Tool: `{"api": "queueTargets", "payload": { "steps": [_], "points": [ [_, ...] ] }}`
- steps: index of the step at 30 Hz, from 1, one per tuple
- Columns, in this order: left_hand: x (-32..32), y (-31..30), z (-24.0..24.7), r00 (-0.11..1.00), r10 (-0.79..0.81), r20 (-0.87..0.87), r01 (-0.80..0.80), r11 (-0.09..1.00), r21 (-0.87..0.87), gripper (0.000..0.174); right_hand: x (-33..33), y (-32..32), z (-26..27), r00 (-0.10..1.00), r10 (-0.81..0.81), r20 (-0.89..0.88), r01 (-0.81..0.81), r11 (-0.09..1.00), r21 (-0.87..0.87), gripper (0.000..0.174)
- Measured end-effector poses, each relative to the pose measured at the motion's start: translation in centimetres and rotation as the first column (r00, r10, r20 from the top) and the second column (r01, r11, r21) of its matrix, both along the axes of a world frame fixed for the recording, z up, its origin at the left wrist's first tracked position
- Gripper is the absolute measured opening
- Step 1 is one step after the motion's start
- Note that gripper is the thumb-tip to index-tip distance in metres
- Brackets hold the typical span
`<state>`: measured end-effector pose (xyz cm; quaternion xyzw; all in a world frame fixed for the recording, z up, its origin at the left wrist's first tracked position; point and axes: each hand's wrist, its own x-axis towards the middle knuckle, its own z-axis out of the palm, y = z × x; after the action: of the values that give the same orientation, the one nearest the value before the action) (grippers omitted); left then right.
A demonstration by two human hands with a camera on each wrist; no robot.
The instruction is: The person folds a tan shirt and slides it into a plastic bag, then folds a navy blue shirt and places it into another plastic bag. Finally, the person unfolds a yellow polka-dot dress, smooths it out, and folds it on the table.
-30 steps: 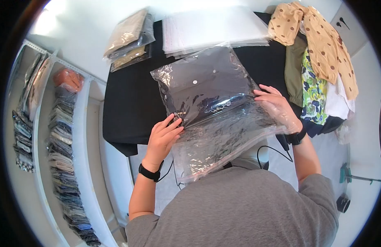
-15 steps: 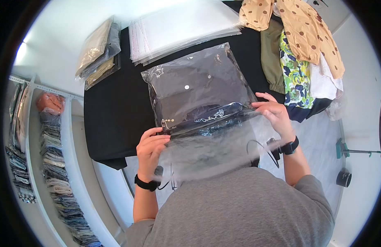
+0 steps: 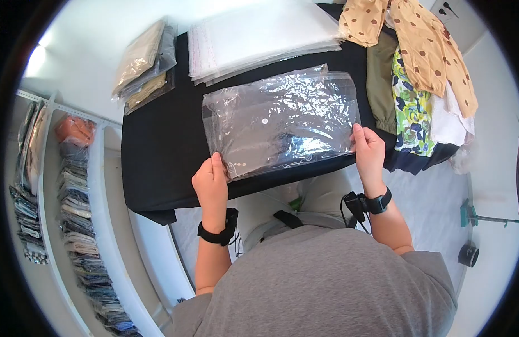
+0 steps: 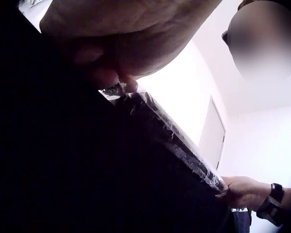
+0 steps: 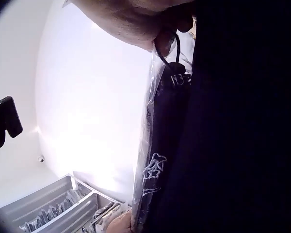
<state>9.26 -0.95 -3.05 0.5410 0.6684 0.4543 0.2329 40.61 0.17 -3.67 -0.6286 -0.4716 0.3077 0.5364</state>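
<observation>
A clear plastic bag (image 3: 282, 121) with a dark folded garment inside lies at the near edge of the black-covered table, its loose plastic end folded over the top. My left hand (image 3: 210, 182) pinches the bag's near left corner, thumb on top and fingers curled beneath. At the near right corner my right hand (image 3: 369, 154) grips the bag the same way. White line print on the dark cloth (image 5: 155, 167) shows through the plastic in the right wrist view. A black cord loop (image 5: 178, 48) hangs by the right fingers there.
Behind the bag lies a stack of clear plastic bags (image 3: 259, 42), with packed garments (image 3: 144, 62) to its left. Loose clothes, including dotted tan fabric (image 3: 422, 50) and a floral piece (image 3: 412, 112), drape over the table's right side. Shelves of bagged clothes (image 3: 82, 224) stand at left.
The loose plastic end that hung toward my body has been folded away from me over the garment. Both hands have shifted to a thumb-on-top grip at the near corners.
</observation>
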Motion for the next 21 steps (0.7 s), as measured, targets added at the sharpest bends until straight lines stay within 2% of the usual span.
{"api": "queueTargets", "payload": {
  "steps": [3,5,6,7,8,9,10,11,12,14,16,17,18,19,20,21],
  "points": [
    [0.1,0.1,0.2,0.999,0.006,-0.052,-0.006,1.0,-0.003,0.041,-0.2,0.3,0.4,0.996,-0.071,0.058,0.07,0.997,0.013,0.035],
    [0.1,0.2,0.1,0.997,-0.004,-0.082,0.003,1.0,-0.016,0.041,0.3,0.4,0.8,1.0,-0.03,-0.006,0.029,0.992,-0.123,0.022],
    [0.2,0.2,0.2,0.995,0.002,-0.101,-0.004,1.0,-0.024,0.041,-0.1,0.4,1.2,1.0,-0.029,-0.006,0.028,0.992,-0.122,0.022],
    [0.3,0.2,0.3,0.993,0.009,-0.12,-0.013,0.999,-0.031,0.04,-1.2,0.4,1.8,0.942,-0.198,0.272,0.15,0.971,0.187,0.014],
    [0.4,0.3,0.5,0.993,0.012,-0.119,-0.015,0.999,-0.029,0.04,-2.2,0.2,2.3,0.784,-0.419,0.459,0.163,0.851,0.499,0.016],
    [0.5,0.2,0.6,0.993,0.016,-0.12,-0.018,1.0,-0.016,0.04,-3.1,-0.6,2.8,0.872,-0.159,0.462,-0.059,0.904,0.423,0.033],
    [0.6,0.2,0.7,0.992,0.018,-0.122,-0.019,1.0,-0.005,0.04,-4.1,-0.8,4.4,0.725,-0.015,0.688,-0.313,0.883,0.35,0.035],
    [0.5,0.1,0.6,0.992,0.018,-0.123,-0.018,1.0,-0.005,0.04,-5.6,-0.8,4.3,0.58,0.067,0.812,-0.398,0.893,0.211,0.041],
    [0.3,0.1,0.5,0.993,0.004,-0.117,-0.006,1.0,-0.021,0.038,-6.7,-0.4,4.5,0.502,0.105,0.858,-0.421,0.897,0.136,0.045],
    [-0.2,0.2,0.8,0.994,-0.009,-0.112,0.006,0.999,-0.031,0.037,-7.8,0.8,3.4,0.439,0.08,0.895,-0.379,0.92,0.103,0.047],
    [-0.7,0.2,2.2,0.977,0.028,-0.213,-0.06,0.988,-0.145,0.021,-7.9,1.4,3.2,0.443,0.093,0.892,-0.395,0.913,0.101,0.047],
    [-0.5,0.2,2.9,0.931,0.084,-0.355,-0.083,0.996,0.018,0.015,-7.9,1.7,3.2,0.445,0.11,0.889,-0.41,0.907,0.093,0.047],
    [0.1,0.2,4.4,0.865,0.16,-0.476,-0.081,0.98,0.181,0.018,-7.9,1.8,3.4,0.442,0.109,0.89,-0.414,0.905,0.095,0.047],
    [0.4,0.5,5.6,0.813,0.052,-0.58,0.13,0.955,0.268,0.03,-7.9,2.0,3.6,0.426,0.132,0.895,-0.435,0.897,0.075,0.047],
    [1.3,1.1,7.1,0.789,-0.116,-0.604,0.331,0.908,0.257,0.033,-7.7,2.1,3.7,0.407,0.156,0.9,-0.456,0.888,0.052,0.047],
    [1.8,1.7,7.8,0.689,-0.351,-0.634,0.535,0.836,0.12,0.041,-7.4,2.2,3.8,0.397,0.159,0.904,-0.463,0.885,0.047,0.047]
  ]
}}
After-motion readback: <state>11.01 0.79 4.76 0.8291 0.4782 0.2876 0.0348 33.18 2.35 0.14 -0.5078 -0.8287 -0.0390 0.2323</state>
